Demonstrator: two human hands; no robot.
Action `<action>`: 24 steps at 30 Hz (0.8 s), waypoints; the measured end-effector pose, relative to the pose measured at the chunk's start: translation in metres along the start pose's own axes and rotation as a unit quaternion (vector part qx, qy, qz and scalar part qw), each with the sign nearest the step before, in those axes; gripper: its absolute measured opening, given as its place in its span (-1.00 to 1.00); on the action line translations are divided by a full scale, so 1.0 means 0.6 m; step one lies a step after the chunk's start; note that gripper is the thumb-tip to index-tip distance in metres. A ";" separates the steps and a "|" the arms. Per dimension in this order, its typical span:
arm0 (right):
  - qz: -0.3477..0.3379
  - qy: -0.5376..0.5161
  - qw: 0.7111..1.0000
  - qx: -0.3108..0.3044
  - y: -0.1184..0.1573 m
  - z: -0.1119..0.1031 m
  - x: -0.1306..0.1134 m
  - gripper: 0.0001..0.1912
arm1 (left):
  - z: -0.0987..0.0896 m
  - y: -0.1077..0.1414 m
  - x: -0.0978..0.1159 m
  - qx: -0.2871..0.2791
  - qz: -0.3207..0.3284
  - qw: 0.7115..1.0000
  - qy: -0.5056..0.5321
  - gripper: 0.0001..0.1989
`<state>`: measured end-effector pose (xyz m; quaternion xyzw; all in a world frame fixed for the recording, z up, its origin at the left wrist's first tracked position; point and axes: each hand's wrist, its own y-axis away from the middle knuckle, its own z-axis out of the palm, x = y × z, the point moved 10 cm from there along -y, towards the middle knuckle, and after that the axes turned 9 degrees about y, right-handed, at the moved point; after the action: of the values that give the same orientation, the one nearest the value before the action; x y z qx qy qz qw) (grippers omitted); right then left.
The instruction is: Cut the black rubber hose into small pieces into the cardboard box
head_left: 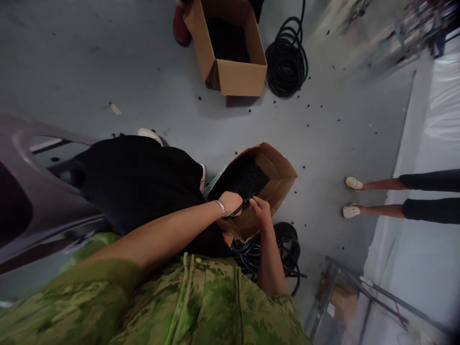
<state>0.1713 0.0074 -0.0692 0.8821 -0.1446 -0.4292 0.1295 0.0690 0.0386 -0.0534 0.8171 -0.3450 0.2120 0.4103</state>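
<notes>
Over the near edge of an open cardboard box [283,177], my left hand [230,203] is closed round a thin black cable [235,212]. My right hand [260,210] meets it from the right, its fingers pinched at the dark end of the cable; exactly what they grip is too small to tell. Many small black pieces [251,176] lie inside the box below the hands. A coil of black cable [287,244] rests on the floor beside the box, partly behind my right forearm.
Ahead stands another cardboard box [242,76] with black contents, beside a black hose coil [287,62]. A grey chair [17,139] is at the left. A person's legs [384,184] are at the right, near a metal frame [373,297]. Small black bits dot the floor.
</notes>
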 end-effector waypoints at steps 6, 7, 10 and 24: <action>0.014 0.092 0.996 0.004 -0.009 0.015 0.022 -0.58 | 0.008 -0.005 -0.008 -0.011 -0.011 1.000 -0.008 -0.66; 0.024 0.127 0.992 0.001 -0.009 0.018 0.025 -0.60 | 0.010 -0.006 -0.011 -0.017 -0.019 1.000 -0.008 -0.66; 0.054 0.230 0.972 -0.006 -0.008 0.027 0.030 -0.65 | 0.017 -0.006 -0.021 -0.036 -0.044 0.998 -0.013 -0.68; 0.055 0.336 0.940 0.029 0.030 -0.009 0.014 -0.74 | 0.018 -0.006 0.024 -0.021 -0.021 0.999 -0.022 -0.69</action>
<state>0.1776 -0.0119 -0.0655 0.9690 -0.1534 -0.0961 0.1682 0.0820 0.0254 -0.0525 0.8201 -0.3408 0.1776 0.4239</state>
